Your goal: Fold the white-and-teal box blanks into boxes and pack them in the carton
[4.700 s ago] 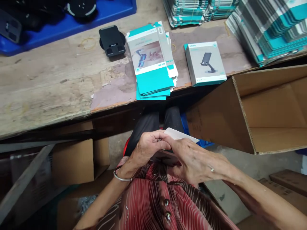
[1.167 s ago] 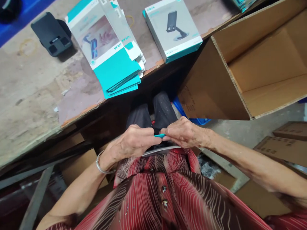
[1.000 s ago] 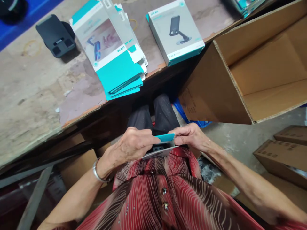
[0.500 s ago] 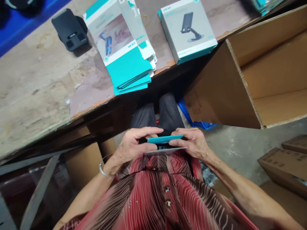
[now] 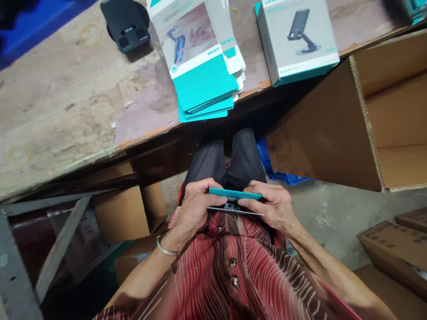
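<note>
Above my lap, a small box with a teal flap and a pale edge is held between both hands. My left hand grips its left end, thumb pressed on the teal flap. My right hand pinches the right end between thumb and fingers. Something dark shows inside the box's opening, partly hidden. On the table lie a stack of flat teal and white cartons and, right of it, a filled-out box with a stand printed on it. A black folded stand rests left of the stack.
The worn table has its edge in front of my knees. A large open cardboard box stands at the right. More cartons lie on the floor at lower right. Under the table at left are a metal brace and a small cardboard box.
The view has shifted, so the table items appear further right. My left fingers have drawn in and my left thumb now lies over the teal flap. Both hands still hold the box.
</note>
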{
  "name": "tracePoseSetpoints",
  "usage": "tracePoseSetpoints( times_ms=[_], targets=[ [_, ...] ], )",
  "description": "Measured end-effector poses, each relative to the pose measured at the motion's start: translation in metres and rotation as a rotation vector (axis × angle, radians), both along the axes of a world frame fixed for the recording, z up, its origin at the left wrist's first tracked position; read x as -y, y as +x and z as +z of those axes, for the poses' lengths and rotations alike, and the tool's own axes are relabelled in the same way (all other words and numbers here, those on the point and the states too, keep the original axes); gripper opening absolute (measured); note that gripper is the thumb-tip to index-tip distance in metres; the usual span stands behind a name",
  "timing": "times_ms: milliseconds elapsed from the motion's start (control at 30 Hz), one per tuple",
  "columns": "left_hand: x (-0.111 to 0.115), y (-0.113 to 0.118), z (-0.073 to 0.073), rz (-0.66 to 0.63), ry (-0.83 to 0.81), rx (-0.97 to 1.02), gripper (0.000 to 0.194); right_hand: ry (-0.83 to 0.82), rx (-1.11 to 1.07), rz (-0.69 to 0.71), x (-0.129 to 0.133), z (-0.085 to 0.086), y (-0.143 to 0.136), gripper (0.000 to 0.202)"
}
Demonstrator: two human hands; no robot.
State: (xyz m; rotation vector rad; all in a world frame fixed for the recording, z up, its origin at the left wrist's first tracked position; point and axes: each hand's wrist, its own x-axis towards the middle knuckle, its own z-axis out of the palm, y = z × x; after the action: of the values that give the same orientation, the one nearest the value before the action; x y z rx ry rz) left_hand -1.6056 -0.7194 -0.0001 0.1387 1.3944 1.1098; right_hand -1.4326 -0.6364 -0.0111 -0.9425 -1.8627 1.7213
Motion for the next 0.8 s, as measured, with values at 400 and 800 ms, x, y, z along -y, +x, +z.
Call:
tracePoseSetpoints(
  times_ms=[400, 800],
  targets=[
    [-0.037, 0.011, -0.023, 0.290, 0.031, -0.010, 0.014, -0.059, -0.131, -0.353, 0.000, -0.030, 0.006, 0.033],
    [-0.019, -0.004, -0.054, -0.046, 0.658, -0.983, 0.024, 0.774, -0.017, -0.286, -0.018, -0.051, -0.014, 0.027]
  ],
)
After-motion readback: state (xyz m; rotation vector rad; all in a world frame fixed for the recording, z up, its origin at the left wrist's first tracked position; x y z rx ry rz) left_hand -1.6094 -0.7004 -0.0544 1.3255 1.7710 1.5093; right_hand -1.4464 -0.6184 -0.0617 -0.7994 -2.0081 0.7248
